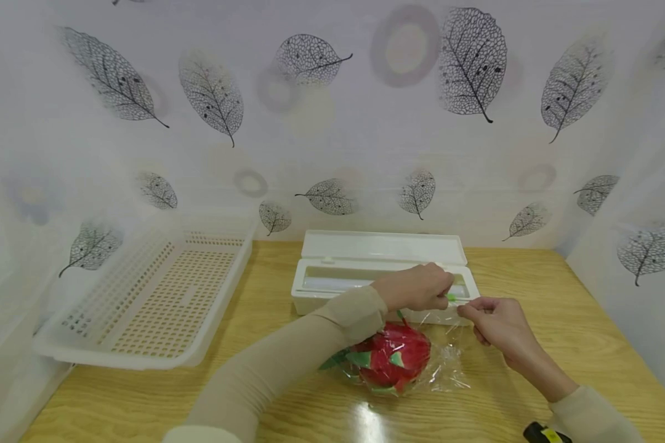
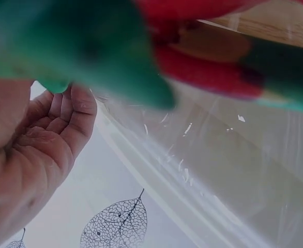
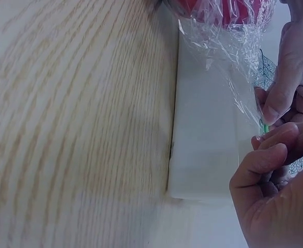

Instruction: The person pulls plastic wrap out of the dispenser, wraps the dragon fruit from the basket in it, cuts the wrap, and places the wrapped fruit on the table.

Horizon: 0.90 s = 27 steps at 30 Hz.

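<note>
A white cling film box (image 1: 310,301) lies on the table with its lid (image 1: 382,247) raised and a film roll (image 1: 332,283) inside. My left hand (image 1: 418,287), fingers curled, grips the small green slider (image 1: 451,298) on the box's front edge, near its right end. Beside it, my right hand (image 1: 501,326) pinches the clear cling film (image 3: 234,77) between thumb and forefinger at the box's corner. In front of the box sits a red dragon fruit (image 1: 404,354) with green scales, film draped over it. My left forearm crosses above and partly hides the fruit.
A white perforated plastic basket (image 1: 199,351) stands at the left of the wooden table (image 1: 288,400). Behind everything hangs a leaf-patterned sheet (image 1: 360,141). A black and yellow object (image 1: 543,432) shows beside my right sleeve at the bottom edge.
</note>
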Available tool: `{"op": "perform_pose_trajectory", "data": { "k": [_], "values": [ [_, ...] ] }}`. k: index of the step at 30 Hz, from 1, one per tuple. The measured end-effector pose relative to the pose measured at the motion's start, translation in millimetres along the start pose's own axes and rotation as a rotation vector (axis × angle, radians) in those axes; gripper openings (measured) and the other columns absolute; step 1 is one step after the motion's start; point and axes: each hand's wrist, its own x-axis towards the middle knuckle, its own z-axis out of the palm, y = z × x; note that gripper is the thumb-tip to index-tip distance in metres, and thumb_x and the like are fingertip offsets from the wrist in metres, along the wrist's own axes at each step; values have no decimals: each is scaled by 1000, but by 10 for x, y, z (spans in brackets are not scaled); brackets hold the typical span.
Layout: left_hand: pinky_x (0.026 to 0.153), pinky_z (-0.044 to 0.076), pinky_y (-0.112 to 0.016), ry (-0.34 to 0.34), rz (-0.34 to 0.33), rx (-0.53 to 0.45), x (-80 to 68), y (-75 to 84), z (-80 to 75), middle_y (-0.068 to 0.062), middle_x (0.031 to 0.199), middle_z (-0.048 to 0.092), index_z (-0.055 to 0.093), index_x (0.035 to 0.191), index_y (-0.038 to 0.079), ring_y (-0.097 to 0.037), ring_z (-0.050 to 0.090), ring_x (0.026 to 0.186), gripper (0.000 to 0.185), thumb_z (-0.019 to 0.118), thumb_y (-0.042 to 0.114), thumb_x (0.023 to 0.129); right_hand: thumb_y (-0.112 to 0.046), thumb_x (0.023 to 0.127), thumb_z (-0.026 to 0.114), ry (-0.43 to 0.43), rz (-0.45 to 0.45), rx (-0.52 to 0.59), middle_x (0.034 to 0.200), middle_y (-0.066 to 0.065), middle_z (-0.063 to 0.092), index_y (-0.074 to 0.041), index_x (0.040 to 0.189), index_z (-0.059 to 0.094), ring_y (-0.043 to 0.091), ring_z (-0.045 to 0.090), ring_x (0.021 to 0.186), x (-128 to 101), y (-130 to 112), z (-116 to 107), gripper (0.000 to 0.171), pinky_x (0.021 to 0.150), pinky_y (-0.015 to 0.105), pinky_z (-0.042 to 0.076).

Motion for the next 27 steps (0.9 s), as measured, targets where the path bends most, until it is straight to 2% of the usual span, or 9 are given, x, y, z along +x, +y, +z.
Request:
{"op": "perform_pose_trajectory", "data": {
  "k": [10,17,27],
  "values": [
    [59,32,-15,12,22,-5,6,4,0,7,73,43,46,83,16,-6,39,66,22,63,14,96,-20,96,66,-8,11,-6,52,-7,50,2,98,67,7,46,49,12,41,-22,23,47,25,41],
    [53,26,-16,8,32,-3,23,-11,7,8,62,33,38,74,18,-5,29,58,32,62,12,94,-22,97,67,-16,11,1,53,-6,50,1,97,68,7,46,49,21,69,-36,23,48,26,42],
    [55,30,-16,-5,30,-2,-7,-2,-18,8,65,38,43,77,16,-5,35,61,27,63,14,95,-20,97,67,-27,11,20,55,-7,51,2,97,67,7,46,51,17,66,-41,23,50,25,42]
  ]
}}
